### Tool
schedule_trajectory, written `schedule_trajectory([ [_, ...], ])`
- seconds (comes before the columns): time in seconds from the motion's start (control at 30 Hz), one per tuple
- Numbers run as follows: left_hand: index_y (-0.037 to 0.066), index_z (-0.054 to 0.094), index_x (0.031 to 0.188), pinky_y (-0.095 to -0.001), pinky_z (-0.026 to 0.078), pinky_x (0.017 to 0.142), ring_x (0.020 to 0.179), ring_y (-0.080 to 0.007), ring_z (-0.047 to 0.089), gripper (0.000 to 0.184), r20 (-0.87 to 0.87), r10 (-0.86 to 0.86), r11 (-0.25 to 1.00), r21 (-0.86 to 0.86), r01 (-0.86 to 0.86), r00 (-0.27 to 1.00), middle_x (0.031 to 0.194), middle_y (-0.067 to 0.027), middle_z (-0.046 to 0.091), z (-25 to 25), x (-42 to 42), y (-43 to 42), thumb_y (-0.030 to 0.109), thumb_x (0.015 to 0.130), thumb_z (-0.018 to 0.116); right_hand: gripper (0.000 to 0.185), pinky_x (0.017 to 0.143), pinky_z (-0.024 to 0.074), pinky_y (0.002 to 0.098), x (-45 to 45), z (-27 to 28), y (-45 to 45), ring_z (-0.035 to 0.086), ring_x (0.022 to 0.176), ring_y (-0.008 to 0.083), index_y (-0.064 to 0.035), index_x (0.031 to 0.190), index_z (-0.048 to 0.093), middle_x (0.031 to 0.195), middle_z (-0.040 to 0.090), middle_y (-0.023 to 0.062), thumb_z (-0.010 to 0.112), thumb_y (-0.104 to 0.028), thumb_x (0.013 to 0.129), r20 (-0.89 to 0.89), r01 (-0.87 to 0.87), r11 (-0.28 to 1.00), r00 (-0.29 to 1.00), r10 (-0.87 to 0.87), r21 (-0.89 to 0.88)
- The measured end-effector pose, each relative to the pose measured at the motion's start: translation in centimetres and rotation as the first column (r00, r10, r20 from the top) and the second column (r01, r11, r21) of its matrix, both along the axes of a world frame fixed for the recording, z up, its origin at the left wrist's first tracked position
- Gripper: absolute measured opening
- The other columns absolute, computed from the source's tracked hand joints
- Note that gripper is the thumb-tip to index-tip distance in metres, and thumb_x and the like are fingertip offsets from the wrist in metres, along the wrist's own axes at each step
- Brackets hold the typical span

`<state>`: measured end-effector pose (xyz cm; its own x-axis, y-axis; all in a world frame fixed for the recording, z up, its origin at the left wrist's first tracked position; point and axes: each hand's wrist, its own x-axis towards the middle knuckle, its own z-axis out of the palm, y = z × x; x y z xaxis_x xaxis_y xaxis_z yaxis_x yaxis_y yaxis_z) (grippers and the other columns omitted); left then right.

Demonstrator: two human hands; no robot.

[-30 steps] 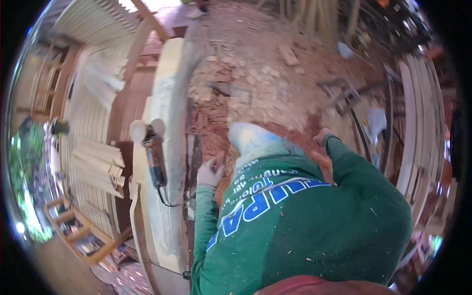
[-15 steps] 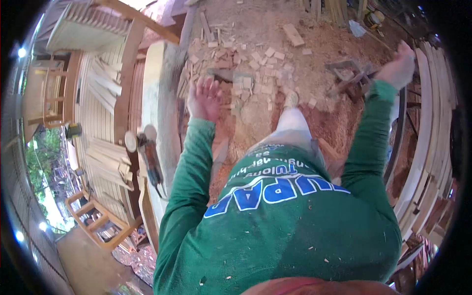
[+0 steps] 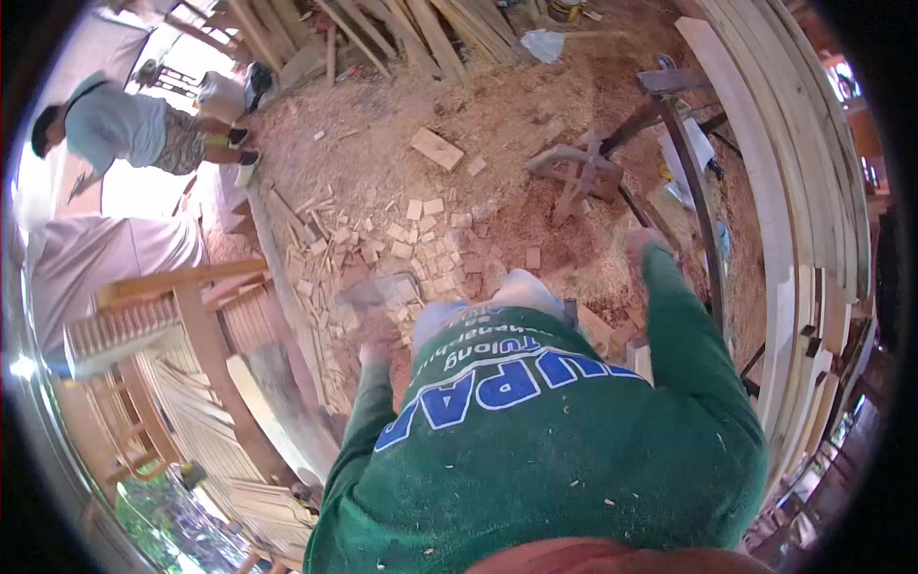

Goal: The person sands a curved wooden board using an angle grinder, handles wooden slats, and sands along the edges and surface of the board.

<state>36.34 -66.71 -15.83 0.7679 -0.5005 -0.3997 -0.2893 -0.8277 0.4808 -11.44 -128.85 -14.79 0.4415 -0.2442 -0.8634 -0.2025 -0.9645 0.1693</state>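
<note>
My left hand [image 3: 375, 337] hangs low beside my body, smeared by motion, over the scattered wood offcuts [image 3: 435, 253]. A dark flat piece [image 3: 381, 290] lies on the ground just beyond it. On the other side, my right hand [image 3: 644, 239] is held out at the end of a green sleeve [image 3: 684, 316], its fingers too blurred to make out. Nearest to it is a dusty metal stand [image 3: 579, 170] on the sawdust. No object shows in either hand.
Long boards [image 3: 765, 143] are stacked along the right side. A wooden block [image 3: 437, 149] lies ahead on the sawdust floor [image 3: 382, 115]. Planks [image 3: 421, 38] lean at the back. Another person [image 3: 134, 124] stands at the far left. Slatted wooden furniture [image 3: 182, 402] is at the lower left.
My view has swung left and up, bringing the other person and leaning planks into sight. Both arms have dropped closer to my body; the left hand's spread fingers are now smeared.
</note>
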Motion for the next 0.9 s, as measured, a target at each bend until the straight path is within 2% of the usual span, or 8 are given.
schedule_trajectory([
  [0.07,0.024,0.084,0.09,-0.0387,0.059,0.088,0.099,-0.0236,0.076,0.015,0.034,-0.143,0.891,0.439,0.114,0.989,0.097,-0.0068,0.08,0.0,-0.2,0.5,0.025,0.084,0.07,0.028,0.07,0.0552,0.0506,-4.1,2.0,-0.4,0.072,0.09,0.0324,-0.0098,0.113,0.071,0.105,0.074,0.0084,0.055,-0.028,0.1,0.021,0.201,0.974,0.98,-0.2,-0.101],
  [0.17,0.025,0.084,0.088,-0.0371,0.058,0.095,0.103,-0.0262,0.075,0.016,-0.298,0.012,0.874,0.467,0.135,0.954,0.103,-0.0074,0.08,4.4,2.6,-4.2,0.025,0.086,0.068,0.025,0.064,0.0518,0.049,-8.5,3.8,-0.6,0.07,0.08,0.0311,-0.0098,0.108,0.067,0.097,0.072,0.0094,0.053,-0.029,0.099,0.092,0.479,0.835,0.876,-0.473,-0.272],
  [0.3,0.017,0.085,0.089,-0.0375,0.058,0.095,0.102,-0.0252,0.075,0.019,-0.159,-0.164,0.893,0.395,0.215,0.973,0.101,-0.0108,0.079,-2.9,13.2,-17.7,0.022,0.086,0.066,0.037,0.092,0.0561,0.0508,-2.7,0.1,-1.0,0.067,0.115,0.0311,-0.0126,0.124,0.068,0.121,0.069,0.0196,0.05,-0.037,0.104,-0.24,0.458,0.875,0.877,-0.417,0.154],
  [0.33,0.016,0.084,0.089,-0.0391,0.058,0.093,0.1,-0.0261,0.075,0.02,-0.244,-0.042,0.972,0.213,0.096,0.969,0.099,-0.0118,0.079,-5.6,16.9,-21.4,0.021,0.085,0.065,0.036,0.089,0.0569,0.0497,1.2,-1.5,-0.7,0.068,0.108,0.03,-0.0118,0.12,0.07,0.114,0.071,0.018,0.054,-0.038,0.101,-0.164,0.634,0.745,0.773,-0.613,0.207],
  [0.37,0.015,0.084,0.088,-0.0402,0.058,0.091,0.097,-0.0274,0.075,0.02,-0.237,-0.014,0.97,0.233,0.071,0.972,0.097,-0.0126,0.079,-2.8,18.4,-28.6,0.02,0.085,0.065,0.036,0.085,0.0577,0.0486,5.6,-3.1,-0.6,0.07,0.101,0.0289,-0.0109,0.116,0.072,0.108,0.073,0.0164,0.058,-0.039,0.098,-0.051,0.887,0.332,0.366,-0.929,0.321],
  [0.43,0.015,0.084,0.087,-0.0414,0.059,0.088,0.093,-0.0293,0.075,0.02,-0.182,-0.095,0.976,0.178,0.128,0.979,0.093,-0.014,0.078,0.4,22.3,-42.6,0.021,0.084,0.065,0.037,0.077,0.0592,0.0465,15.0,-4.5,-2.3,0.074,0.087,0.0266,-0.0091,0.109,0.076,0.095,0.076,0.0132,0.066,-0.04,0.093,-0.06,0.791,-0.246,-0.257,-0.965,0.561],
  [0.77,0.02,0.081,0.108,-0.0407,0.059,0.089,0.097,-0.0309,0.076,0.032,-0.082,-0.705,0.703,0.045,0.709,0.704,0.099,-0.0162,0.078,1.9,37.7,-88.6,0.04,0.084,0.074,0.046,0.095,0.057,0.0454,37.8,6.9,-28.3,0.074,0.101,0.0339,-0.0085,0.107,0.077,0.101,0.077,0.0176,0.068,-0.049,0.088,0.443,0.786,0.051,-0.293,-0.847,0.617],
  [0.9,0.019,0.081,0.108,-0.0414,0.059,0.091,0.098,-0.0313,0.075,0.035,-0.101,-0.756,0.647,0.029,0.762,0.646,0.101,-0.0158,0.078,2.7,40.2,-99.4,0.042,0.084,0.073,0.042,0.09,0.0578,0.046,36.9,9.2,-34.2,0.075,0.097,0.0346,-0.0088,0.101,0.078,0.099,0.077,0.0184,0.069,-0.047,0.087,0.359,0.69,-0.233,-0.598,-0.716,0.685],
])
